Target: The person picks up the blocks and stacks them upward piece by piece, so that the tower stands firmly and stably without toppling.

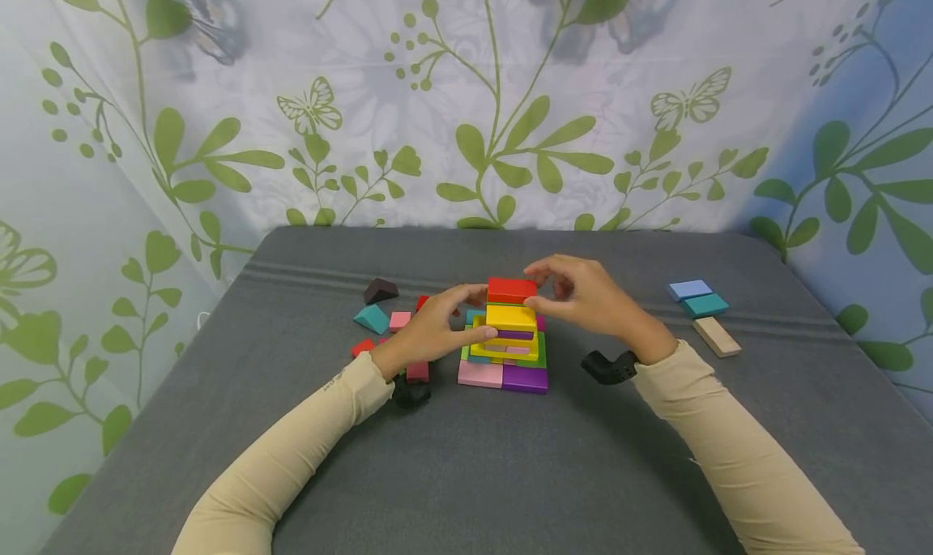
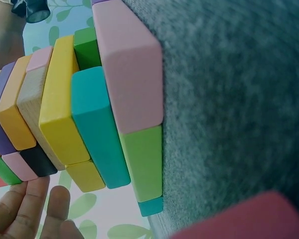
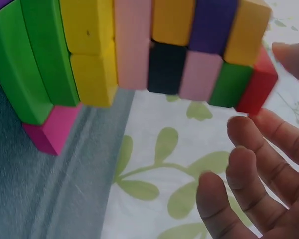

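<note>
A stepped tower of coloured wooden blocks (image 1: 513, 318) stands mid-table, a red block (image 1: 512, 288) at the back of its top. Its base shows a pink block (image 1: 481, 374) beside a purple block (image 1: 525, 378). My left hand (image 1: 436, 328) is at the tower's left side, thumb in front and fingers behind; in the left wrist view its fingertips touch or nearly touch the rear blocks. The right hand (image 1: 579, 296) is around the right end of the red block, thumb and fingers spread apart. One right finger (image 3: 279, 130) appears to touch the red block (image 3: 259, 84).
Left of the tower lie loose blocks, among them a dark brown block (image 1: 381, 290), a teal triangle (image 1: 372, 319) and a pink block (image 1: 400, 322). At right are a light blue block (image 1: 690, 289), a teal block (image 1: 705, 305) and a plain wood block (image 1: 717, 337). A patterned curtain (image 1: 408, 134) hangs behind the table.
</note>
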Demonstrator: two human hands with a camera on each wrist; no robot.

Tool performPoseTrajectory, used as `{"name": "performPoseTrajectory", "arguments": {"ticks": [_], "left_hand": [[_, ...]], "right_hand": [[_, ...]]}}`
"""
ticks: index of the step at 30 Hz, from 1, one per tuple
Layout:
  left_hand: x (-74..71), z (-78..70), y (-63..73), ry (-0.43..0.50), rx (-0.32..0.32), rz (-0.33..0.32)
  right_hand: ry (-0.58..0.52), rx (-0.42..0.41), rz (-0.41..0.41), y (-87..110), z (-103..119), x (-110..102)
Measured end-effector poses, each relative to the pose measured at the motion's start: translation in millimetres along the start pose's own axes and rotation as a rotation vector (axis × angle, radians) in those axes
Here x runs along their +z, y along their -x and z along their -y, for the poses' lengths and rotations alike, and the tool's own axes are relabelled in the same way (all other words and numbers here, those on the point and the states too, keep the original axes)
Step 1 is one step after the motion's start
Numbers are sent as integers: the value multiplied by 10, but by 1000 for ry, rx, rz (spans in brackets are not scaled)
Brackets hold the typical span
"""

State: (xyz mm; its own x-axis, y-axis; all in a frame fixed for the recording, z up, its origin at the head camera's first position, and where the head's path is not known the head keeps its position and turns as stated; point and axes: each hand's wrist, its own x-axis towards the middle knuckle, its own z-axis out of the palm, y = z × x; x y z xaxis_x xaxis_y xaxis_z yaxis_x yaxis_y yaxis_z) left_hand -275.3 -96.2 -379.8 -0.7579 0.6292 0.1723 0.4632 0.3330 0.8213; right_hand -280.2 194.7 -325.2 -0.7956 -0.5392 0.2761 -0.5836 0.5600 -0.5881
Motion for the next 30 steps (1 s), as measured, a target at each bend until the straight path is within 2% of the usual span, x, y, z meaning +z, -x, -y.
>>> {"name": "performPoseTrajectory", "arguments": {"ticks": [4, 7, 15, 19, 23, 30], "left_hand": [[-1, -10, 1, -1, 1, 0], [-1, -9, 2, -10, 4, -3], [5, 17, 4, -19, 6, -9], [7, 14, 3, -13, -3, -6], [11, 13, 2, -8, -8, -8], [17, 35, -7, -12, 6, -9]], "right_hand": [[-27, 38, 14, 88, -31, -123], [-9, 40, 12, 188, -100, -239], [66, -82, -6, 496, -455, -504], [127, -117, -1, 661, -656, -649], [207, -78, -4, 833, -867, -787], [292, 69, 29, 1127, -1227, -968]]}}
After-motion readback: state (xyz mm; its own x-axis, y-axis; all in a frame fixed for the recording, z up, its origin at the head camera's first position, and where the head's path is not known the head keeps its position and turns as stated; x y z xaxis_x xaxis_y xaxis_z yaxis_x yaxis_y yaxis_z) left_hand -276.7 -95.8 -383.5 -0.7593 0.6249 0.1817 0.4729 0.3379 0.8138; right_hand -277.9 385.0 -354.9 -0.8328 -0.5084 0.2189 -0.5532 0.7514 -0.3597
